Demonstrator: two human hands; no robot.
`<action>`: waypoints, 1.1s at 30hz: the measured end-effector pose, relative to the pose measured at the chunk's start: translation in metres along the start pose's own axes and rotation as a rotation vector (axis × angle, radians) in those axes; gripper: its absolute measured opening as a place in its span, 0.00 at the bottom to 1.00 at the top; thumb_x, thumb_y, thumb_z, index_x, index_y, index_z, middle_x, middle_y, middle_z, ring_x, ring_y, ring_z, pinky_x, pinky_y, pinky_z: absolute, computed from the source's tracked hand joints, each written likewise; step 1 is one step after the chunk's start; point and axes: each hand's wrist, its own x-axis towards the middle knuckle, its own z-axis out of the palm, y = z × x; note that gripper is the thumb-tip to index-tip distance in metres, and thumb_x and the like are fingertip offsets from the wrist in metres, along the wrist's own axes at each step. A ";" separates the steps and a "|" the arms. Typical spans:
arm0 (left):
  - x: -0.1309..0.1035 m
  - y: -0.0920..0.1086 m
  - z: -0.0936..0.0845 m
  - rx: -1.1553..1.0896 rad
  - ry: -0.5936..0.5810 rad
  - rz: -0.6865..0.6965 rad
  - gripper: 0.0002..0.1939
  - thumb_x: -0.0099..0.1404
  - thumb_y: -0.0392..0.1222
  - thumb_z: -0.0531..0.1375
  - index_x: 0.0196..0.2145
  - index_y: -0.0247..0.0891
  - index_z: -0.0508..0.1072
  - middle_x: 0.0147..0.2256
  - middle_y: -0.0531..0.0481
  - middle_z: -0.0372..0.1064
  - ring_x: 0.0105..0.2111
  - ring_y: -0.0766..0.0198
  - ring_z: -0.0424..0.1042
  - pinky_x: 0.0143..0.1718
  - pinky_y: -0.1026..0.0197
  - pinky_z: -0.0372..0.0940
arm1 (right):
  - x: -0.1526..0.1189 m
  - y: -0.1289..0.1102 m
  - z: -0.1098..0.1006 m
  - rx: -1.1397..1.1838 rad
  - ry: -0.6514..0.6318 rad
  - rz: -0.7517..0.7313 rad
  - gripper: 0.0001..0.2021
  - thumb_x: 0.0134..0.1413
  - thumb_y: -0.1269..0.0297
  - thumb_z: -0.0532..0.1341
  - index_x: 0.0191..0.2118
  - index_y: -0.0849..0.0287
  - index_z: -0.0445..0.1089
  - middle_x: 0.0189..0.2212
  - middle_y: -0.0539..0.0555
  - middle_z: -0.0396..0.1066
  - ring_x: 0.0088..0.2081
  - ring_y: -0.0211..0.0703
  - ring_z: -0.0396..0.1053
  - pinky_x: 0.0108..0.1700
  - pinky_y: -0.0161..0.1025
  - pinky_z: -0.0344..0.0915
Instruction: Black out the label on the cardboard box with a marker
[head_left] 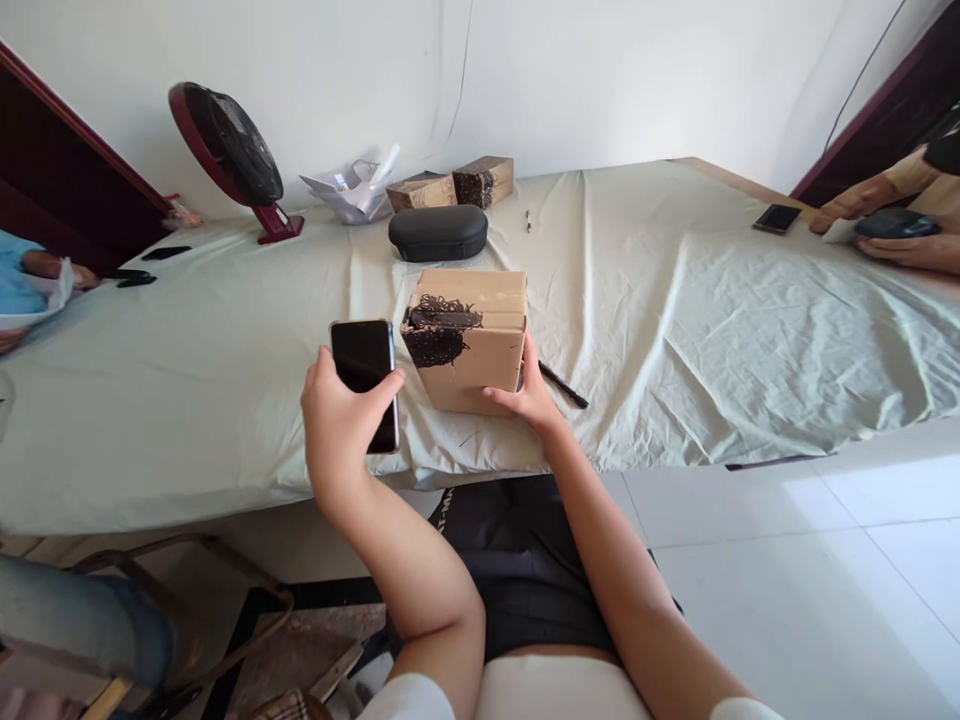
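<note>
box point(480, 350) sits on the desk point(637, 260), right of the left hand point(337, 425) and against the nearer right hand point(538, 395), whose widely parted fingers hold its near right edge. curled left fingers grip a phone point(361, 350), long axis roughly alongside the box. a pen point(566, 386) lies just right.

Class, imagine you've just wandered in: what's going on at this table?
A person has both hands busy at a cloth-covered table. The left hand grips a phone, its screen dark; the right hand holds the right edge of a cardboard box, thumb on the front. Black scribbles cover the box's left corner. A black pen lies just right of the box, and a black case sits behind it. Other people are partly visible at both ends.
</note>
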 end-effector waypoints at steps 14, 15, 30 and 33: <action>0.048 -0.070 0.095 0.193 -0.047 -0.314 0.37 0.60 0.50 0.71 0.64 0.34 0.72 0.67 0.21 0.69 0.74 0.23 0.57 0.71 0.22 0.54 | 0.001 0.003 0.000 0.003 0.002 0.000 0.74 0.43 0.27 0.75 0.84 0.47 0.32 0.81 0.64 0.42 0.82 0.68 0.42 0.82 0.66 0.43; 0.048 -0.069 0.097 0.165 -0.027 -0.298 0.38 0.62 0.50 0.71 0.67 0.35 0.70 0.70 0.22 0.65 0.75 0.24 0.55 0.72 0.22 0.52 | 0.000 0.004 0.000 -0.003 0.004 0.002 0.74 0.43 0.27 0.75 0.84 0.47 0.32 0.81 0.65 0.43 0.82 0.68 0.41 0.82 0.66 0.43; 0.026 -0.008 0.097 -1.079 -0.137 0.397 0.73 0.43 0.82 0.70 0.80 0.58 0.49 0.77 0.48 0.56 0.77 0.40 0.58 0.75 0.44 0.62 | 0.002 -0.036 -0.052 0.192 -0.029 -0.129 0.58 0.49 0.35 0.76 0.81 0.37 0.50 0.79 0.55 0.56 0.78 0.66 0.56 0.80 0.64 0.52; 0.025 0.007 0.112 -1.194 -0.219 0.261 0.73 0.40 0.83 0.71 0.78 0.56 0.55 0.76 0.43 0.59 0.76 0.36 0.59 0.74 0.39 0.62 | 0.000 -0.029 -0.050 0.280 0.061 -0.023 0.58 0.43 0.33 0.78 0.77 0.43 0.57 0.74 0.59 0.64 0.75 0.66 0.62 0.76 0.64 0.60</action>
